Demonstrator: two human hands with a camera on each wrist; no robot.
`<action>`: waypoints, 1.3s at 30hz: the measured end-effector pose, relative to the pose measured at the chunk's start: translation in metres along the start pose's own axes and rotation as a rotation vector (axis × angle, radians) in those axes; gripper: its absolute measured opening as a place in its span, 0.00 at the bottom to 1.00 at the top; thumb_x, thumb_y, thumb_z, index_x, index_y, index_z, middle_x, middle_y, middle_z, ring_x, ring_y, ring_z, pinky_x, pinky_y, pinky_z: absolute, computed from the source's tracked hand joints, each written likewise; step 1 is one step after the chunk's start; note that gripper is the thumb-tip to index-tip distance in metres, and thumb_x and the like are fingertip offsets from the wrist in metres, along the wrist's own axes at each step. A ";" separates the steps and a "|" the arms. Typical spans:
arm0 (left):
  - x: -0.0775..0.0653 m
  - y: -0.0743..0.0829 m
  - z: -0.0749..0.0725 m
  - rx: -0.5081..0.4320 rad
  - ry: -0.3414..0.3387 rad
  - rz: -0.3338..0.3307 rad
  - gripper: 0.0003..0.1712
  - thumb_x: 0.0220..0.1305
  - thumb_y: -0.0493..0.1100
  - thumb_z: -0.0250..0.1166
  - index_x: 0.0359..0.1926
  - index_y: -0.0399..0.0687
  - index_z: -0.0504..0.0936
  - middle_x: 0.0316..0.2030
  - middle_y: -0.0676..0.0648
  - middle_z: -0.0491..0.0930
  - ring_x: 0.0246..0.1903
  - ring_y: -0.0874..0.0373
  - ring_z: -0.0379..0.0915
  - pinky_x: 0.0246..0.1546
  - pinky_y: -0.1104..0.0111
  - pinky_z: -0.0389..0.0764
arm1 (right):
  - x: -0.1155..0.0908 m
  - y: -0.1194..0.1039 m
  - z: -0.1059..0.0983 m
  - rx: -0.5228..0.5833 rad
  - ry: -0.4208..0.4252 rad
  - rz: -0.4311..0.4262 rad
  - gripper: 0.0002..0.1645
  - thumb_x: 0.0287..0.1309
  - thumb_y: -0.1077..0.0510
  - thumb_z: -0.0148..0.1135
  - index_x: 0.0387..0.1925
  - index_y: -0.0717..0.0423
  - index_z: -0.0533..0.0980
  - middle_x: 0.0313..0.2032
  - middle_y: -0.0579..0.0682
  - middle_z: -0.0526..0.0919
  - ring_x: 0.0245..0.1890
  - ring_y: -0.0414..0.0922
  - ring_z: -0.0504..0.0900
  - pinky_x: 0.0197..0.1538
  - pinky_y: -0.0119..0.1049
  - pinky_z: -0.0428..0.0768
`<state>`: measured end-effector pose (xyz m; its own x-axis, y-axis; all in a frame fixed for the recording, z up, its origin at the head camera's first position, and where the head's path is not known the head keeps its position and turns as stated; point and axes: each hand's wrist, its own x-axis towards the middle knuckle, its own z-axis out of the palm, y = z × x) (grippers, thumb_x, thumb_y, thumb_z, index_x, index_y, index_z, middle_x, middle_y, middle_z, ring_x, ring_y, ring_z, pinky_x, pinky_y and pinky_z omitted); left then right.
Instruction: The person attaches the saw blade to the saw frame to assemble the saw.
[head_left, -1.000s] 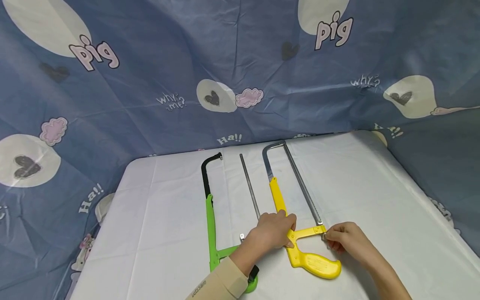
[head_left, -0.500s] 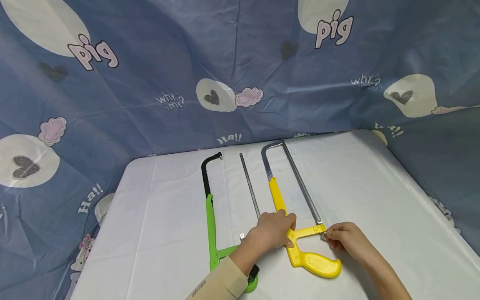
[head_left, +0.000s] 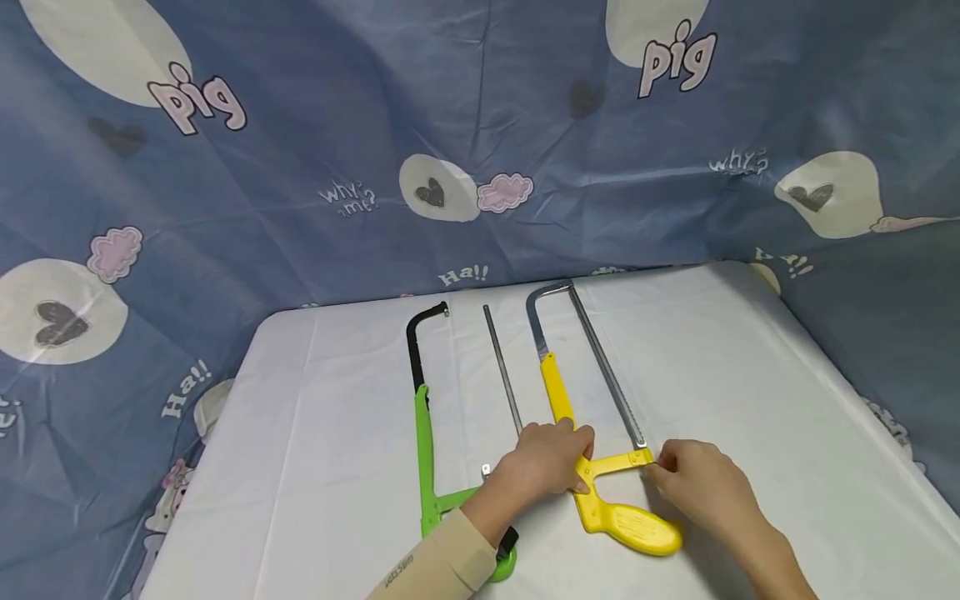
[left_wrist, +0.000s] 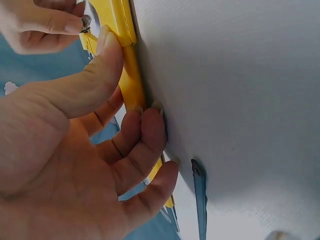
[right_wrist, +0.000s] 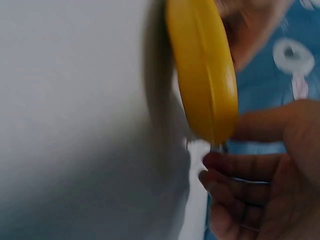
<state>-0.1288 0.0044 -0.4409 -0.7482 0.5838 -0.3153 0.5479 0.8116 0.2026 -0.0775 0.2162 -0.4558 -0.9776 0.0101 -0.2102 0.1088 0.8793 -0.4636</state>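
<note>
A yellow hacksaw lies on the white cloth, its grey blade running along the right side of the frame. My left hand grips the yellow frame just above the handle, thumb and fingers on either side in the left wrist view. At the frame's right-hand end, my right hand pinches a small metal wing nut. Its fingers cover the nut in the head view. In the right wrist view the yellow handle blocks most of the fingertips' work.
Left of the yellow saw lies a green hacksaw with a black front arm, partly under my left forearm. A loose thin metal blade lies between the two saws. Patterned blue fabric rises behind the white-covered table.
My right hand has rotated at the wing nut, its knuckles now turned more upward and its fingers covering the nut. The left hand keeps its grip on the frame.
</note>
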 end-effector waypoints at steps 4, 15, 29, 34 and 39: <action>0.000 0.000 0.000 -0.009 0.001 -0.005 0.24 0.49 0.59 0.76 0.41 0.61 0.74 0.34 0.55 0.72 0.28 0.60 0.67 0.35 0.67 0.67 | -0.006 -0.010 0.004 -0.174 0.156 -0.116 0.14 0.50 0.55 0.72 0.20 0.51 0.74 0.19 0.44 0.69 0.20 0.42 0.65 0.21 0.36 0.62; 0.000 0.000 0.001 -0.003 0.011 0.006 0.24 0.49 0.59 0.76 0.42 0.61 0.75 0.34 0.55 0.73 0.28 0.61 0.67 0.34 0.68 0.67 | -0.007 -0.010 0.014 -0.360 0.287 -0.270 0.19 0.38 0.59 0.81 0.27 0.54 0.76 0.20 0.44 0.69 0.22 0.41 0.66 0.22 0.34 0.66; -0.002 0.001 -0.001 -0.002 0.013 0.006 0.24 0.49 0.60 0.75 0.43 0.62 0.75 0.34 0.55 0.73 0.28 0.61 0.66 0.35 0.68 0.67 | -0.007 -0.016 0.016 -0.436 0.332 -0.303 0.12 0.40 0.63 0.74 0.20 0.54 0.75 0.17 0.44 0.66 0.18 0.41 0.63 0.18 0.35 0.65; -0.002 0.001 0.000 0.000 0.016 0.008 0.24 0.49 0.60 0.75 0.43 0.62 0.75 0.34 0.55 0.73 0.28 0.61 0.66 0.36 0.68 0.68 | -0.006 -0.016 0.018 -0.492 0.341 -0.323 0.11 0.41 0.62 0.73 0.19 0.55 0.75 0.15 0.45 0.68 0.16 0.42 0.62 0.17 0.36 0.65; -0.002 0.001 0.001 0.000 0.015 0.005 0.24 0.48 0.60 0.75 0.42 0.61 0.75 0.33 0.55 0.73 0.28 0.61 0.66 0.35 0.68 0.68 | -0.005 -0.015 0.019 -0.512 0.353 -0.345 0.12 0.40 0.62 0.72 0.17 0.56 0.74 0.14 0.45 0.66 0.15 0.41 0.61 0.16 0.35 0.62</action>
<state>-0.1269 0.0038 -0.4407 -0.7509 0.5883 -0.3001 0.5519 0.8085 0.2043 -0.0707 0.1941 -0.4646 -0.9505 -0.2320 0.2069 -0.2313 0.9725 0.0277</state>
